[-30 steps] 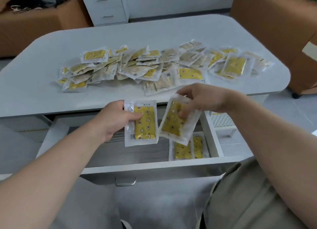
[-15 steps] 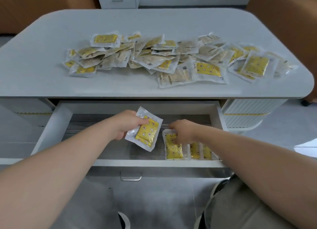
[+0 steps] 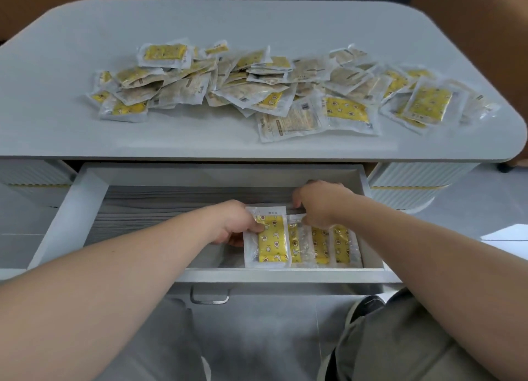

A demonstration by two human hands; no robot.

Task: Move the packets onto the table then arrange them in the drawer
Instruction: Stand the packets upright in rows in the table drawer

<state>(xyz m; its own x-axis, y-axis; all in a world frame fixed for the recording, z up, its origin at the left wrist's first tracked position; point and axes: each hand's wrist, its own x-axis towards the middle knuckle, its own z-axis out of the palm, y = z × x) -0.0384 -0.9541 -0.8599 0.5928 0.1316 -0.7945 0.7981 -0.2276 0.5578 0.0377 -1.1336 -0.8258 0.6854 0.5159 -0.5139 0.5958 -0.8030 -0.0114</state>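
The left hand (image 3: pixel 237 223) pinches a clear plastic packet with a yellow patterned insert (image 3: pixel 268 237) by its left edge, thumb on the front and fingers behind. It holds the packet upright against the left end of a row of like yellow packets (image 3: pixel 321 245). The right hand (image 3: pixel 320 203) is bent down over the far top edges of that row, fingers curled. Whether they pinch a seal or only press on it, I cannot tell.

The row stands on edge in the near right corner of the open white drawer (image 3: pixel 283 275), which has a grey wood-grain floor and a metal handle (image 3: pixel 210 296) on its front. The held packet overlaps the row's leftmost packet and reaches down to the drawer's near wall.

Beyond the drawer, the pale grey table with rounded corners (image 3: pixel 200 23) bears a loose heap of many more packets (image 3: pixel 257 86), some yellow face up and some showing a printed back, spread from left to right. A khaki trouser leg (image 3: pixel 400 337) shows near right.
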